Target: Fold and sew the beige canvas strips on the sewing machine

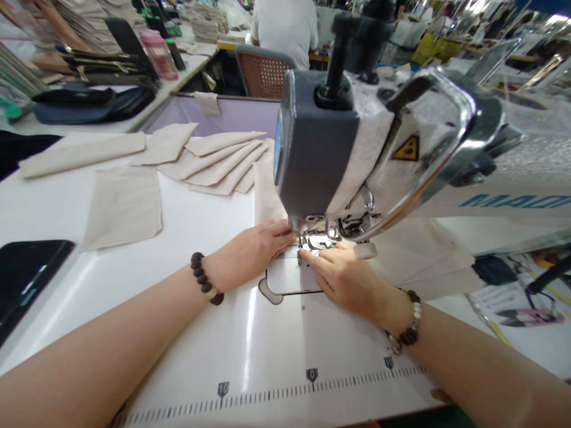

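Observation:
My left hand (pixel 252 252) lies with its fingers stretched flat just left of the needle area of a sewing machine (pixel 319 142). Its fingertips rest at the near end of a beige cloth piece (pixel 266 193) that runs back behind the machine head. On the other side, my right hand (pixel 350 276) has its index finger extended toward the presser foot (pixel 300 245), over the metal needle plate (pixel 285 276). Its other fingers are loosely bent and partly hidden. More beige cloth (pixel 419 255) spreads under the machine arm. Whatever lies beneath my fingertips is too covered to make out.
Folded beige cloth pieces (pixel 223 157) fan out at the back left, with a single square piece (pixel 125 205) nearer. A dark phone (pixel 31 279) lies at the left edge. Pink-handled snips (pixel 530 318) sit at the right. Someone in a white shirt (pixel 285 30) sits beyond.

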{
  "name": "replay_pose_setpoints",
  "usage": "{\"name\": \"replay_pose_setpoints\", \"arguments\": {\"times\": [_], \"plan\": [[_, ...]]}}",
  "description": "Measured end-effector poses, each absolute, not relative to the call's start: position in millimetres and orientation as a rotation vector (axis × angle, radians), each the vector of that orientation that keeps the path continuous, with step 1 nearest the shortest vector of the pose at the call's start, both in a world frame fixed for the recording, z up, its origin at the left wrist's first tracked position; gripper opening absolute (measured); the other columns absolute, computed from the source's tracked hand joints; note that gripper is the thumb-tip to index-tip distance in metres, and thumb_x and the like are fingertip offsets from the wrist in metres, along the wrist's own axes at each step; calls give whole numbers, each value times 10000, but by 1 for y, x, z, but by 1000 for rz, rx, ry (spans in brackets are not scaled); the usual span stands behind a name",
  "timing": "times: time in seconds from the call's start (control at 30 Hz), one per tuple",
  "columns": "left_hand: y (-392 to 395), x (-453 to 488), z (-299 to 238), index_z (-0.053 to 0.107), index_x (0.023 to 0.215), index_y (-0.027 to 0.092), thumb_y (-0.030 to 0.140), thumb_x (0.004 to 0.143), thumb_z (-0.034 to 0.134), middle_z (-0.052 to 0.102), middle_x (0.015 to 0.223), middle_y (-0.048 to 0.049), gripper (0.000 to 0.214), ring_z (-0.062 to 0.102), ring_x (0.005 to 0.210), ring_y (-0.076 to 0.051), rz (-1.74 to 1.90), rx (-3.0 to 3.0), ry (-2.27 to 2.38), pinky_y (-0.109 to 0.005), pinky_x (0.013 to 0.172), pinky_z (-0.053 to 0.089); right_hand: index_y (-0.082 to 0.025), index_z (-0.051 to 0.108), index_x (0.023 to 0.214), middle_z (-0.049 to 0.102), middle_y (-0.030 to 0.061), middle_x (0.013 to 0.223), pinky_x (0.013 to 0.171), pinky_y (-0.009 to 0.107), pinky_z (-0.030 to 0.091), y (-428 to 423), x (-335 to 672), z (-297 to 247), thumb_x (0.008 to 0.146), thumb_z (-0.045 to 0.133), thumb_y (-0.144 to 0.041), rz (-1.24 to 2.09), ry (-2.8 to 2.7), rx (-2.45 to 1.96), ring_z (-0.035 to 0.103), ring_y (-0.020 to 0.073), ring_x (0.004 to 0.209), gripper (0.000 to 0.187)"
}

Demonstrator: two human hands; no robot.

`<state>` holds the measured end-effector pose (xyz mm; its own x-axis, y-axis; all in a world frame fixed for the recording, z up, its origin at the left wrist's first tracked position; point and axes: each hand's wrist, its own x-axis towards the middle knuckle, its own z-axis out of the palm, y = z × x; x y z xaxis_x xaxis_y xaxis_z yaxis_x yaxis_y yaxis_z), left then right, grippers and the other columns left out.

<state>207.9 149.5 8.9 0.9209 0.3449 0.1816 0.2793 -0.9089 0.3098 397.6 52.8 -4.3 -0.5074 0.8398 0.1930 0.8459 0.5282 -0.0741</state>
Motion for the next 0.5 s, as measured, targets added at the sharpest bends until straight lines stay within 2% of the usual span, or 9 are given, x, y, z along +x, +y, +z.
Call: {"name": "replay_pose_setpoints", "arguments": {"times": [0.3,0.43,0.5], "plan": [[154,209,6,593,951,126,196,954,339,597,970,-71,263,580,895,-172,334,2821,464,-313,818,470,-92,573,1097,594,35,705,670,319,328,54,396,-4,804,441,-79,-73,-2565,-1431,508,162,646,321],[147,206,12,581,1024,123,205,941,385,589,994,-80,228,557,945,-187,284,2864,504,-332,842,463,-97,585,1062,586,26,672,664,315,338,53,399,-3,819,411,-98,-64,-2533,-1361,506,159,626,299],[132,204,19,590,1001,111,238,913,459,584,993,-93,203,542,959,-213,174,2911,578,-362,850,461,-102,581,1065,583,21,663,671,311,347,51,402,-1,848,373,-116,-61,-2508,-1293,504,155,623,300]]}}
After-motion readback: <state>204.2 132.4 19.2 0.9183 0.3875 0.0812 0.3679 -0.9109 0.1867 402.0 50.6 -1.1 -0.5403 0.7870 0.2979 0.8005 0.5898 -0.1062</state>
